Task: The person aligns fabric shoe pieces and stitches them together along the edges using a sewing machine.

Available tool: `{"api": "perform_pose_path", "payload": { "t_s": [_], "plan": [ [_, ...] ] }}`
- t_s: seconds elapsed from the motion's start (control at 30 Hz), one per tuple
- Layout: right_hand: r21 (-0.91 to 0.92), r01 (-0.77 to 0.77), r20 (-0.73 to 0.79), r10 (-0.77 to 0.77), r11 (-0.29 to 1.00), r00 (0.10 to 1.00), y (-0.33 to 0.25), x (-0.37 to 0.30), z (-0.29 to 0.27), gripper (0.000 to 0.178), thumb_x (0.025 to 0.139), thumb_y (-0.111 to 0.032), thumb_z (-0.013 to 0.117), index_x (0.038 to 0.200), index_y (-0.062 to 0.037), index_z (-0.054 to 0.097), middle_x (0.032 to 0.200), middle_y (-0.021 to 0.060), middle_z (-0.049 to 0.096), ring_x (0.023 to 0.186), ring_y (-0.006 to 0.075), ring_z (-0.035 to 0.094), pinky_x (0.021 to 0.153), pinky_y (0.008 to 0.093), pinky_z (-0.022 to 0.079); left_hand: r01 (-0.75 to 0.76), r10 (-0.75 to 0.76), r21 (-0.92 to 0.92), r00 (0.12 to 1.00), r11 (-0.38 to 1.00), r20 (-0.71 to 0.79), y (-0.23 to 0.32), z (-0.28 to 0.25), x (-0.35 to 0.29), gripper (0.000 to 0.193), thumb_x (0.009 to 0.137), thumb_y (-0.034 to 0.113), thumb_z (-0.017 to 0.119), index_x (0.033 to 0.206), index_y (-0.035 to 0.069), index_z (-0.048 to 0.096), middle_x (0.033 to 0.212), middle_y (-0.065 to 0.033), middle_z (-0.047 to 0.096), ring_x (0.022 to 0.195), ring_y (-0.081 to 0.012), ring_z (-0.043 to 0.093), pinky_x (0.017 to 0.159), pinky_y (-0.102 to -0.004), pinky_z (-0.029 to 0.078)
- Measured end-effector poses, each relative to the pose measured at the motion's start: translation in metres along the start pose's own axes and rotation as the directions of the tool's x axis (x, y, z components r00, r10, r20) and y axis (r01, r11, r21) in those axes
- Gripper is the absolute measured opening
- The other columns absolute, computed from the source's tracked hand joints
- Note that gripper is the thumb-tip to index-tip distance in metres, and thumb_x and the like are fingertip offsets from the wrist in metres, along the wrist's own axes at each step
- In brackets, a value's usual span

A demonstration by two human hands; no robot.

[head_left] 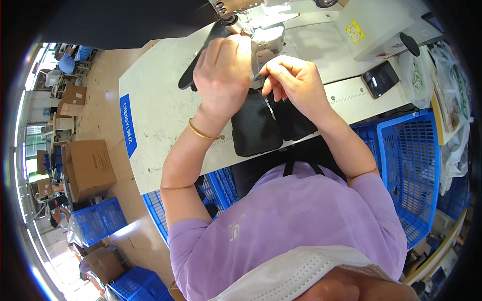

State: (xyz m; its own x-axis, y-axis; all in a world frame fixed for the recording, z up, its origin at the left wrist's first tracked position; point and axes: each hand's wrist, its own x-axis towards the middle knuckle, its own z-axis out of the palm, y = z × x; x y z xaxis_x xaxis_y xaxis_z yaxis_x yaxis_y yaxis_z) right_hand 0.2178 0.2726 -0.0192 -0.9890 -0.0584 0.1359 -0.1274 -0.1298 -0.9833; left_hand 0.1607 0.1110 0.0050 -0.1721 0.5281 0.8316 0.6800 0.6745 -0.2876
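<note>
Two flat, black, round-cornered panels (257,125) are laid at the bench's (165,90) near edge. By the metal sewing-machine head (238,7), threading seems under way; a steady pinch is called for. Left hand (223,75) is curled, right hand (295,83) half-closed; anything gripped cannot be made out.

Bench (155,85): we see it pale, scuffed with dark marks.
Far side: our sewing machine (236,7).
Front edge: two black pieces (256,128) before us.
Right: a dark phone-like device (380,79).
</note>
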Motion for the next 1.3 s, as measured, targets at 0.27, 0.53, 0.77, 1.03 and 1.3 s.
{"api": "perform_pose_path", "payload": {
  "t_s": [0.27,0.53,0.77,1.03,1.3],
  "plan": [
    [-0.011,0.000,0.088,0.001,1.000,0.996,0.008,-0.004,-0.007,0.023,0.099,-0.019,0.055,0.103,0.0003,0.068,0.081,0.0069,0.072,0.065,0.0065,0.063,0.057,0.0182,0.047,-0.062,0.071,-0.055,0.983,0.997,0.168,-0.060,-0.021,-0.035,0.048,0.066,-0.006,0.062,0.113,0.001,0.067,0.116,-0.0128,0.065,0.095,-0.0273,0.065,0.084,-0.0363,0.054],
    [0.244,0.011,0.121,-0.042,0.970,0.992,0.010,-0.011,0.029,0.025,0.097,-0.015,0.061,0.112,0.0055,0.064,0.093,0.0049,0.068,0.082,0.0085,0.065,0.069,0.0226,0.055,0.010,0.034,-0.261,0.986,0.965,0.164,-0.007,-0.063,-0.022,0.046,0.056,-0.001,0.065,0.102,0.000,0.072,0.107,-0.0103,0.069,0.082,-0.0224,0.062,0.071,-0.0315,0.054],
    [0.140,0.069,0.048,-0.077,0.988,0.996,-0.005,-0.023,0.019,0.020,0.096,-0.011,0.056,0.104,0.0029,0.068,0.084,0.0023,0.066,0.073,0.0061,0.061,0.064,0.0214,0.053,-0.019,0.043,-0.151,0.987,0.988,0.157,0.026,-0.063,-0.014,0.045,0.060,0.006,0.065,0.103,-0.004,0.070,0.107,-0.0121,0.067,0.083,-0.0209,0.060,0.068,-0.0302,0.052],
    [0.145,0.063,0.009,-0.065,0.987,0.998,-0.007,-0.015,0.012,0.023,0.097,-0.013,0.054,0.105,0.0018,0.069,0.086,0.0034,0.069,0.069,0.0073,0.063,0.062,0.0211,0.052,0.092,-0.072,-0.105,0.980,0.990,0.187,0.035,-0.048,-0.002,0.049,0.056,-0.005,0.061,0.105,-0.005,0.069,0.106,-0.0107,0.066,0.087,-0.0239,0.060,0.075,-0.0352,0.052],
    [0.147,0.056,0.040,-0.062,0.988,0.997,-0.006,0.001,0.009,0.024,0.097,-0.012,0.055,0.109,0.0054,0.067,0.090,0.0069,0.069,0.073,0.0112,0.067,0.065,0.0225,0.054,0.081,-0.072,-0.048,0.985,0.996,0.157,0.022,-0.029,0.005,0.043,0.058,-0.007,0.062,0.101,-0.002,0.070,0.102,-0.0083,0.066,0.088,-0.0231,0.061,0.074,-0.0342,0.052]
  ]
}}
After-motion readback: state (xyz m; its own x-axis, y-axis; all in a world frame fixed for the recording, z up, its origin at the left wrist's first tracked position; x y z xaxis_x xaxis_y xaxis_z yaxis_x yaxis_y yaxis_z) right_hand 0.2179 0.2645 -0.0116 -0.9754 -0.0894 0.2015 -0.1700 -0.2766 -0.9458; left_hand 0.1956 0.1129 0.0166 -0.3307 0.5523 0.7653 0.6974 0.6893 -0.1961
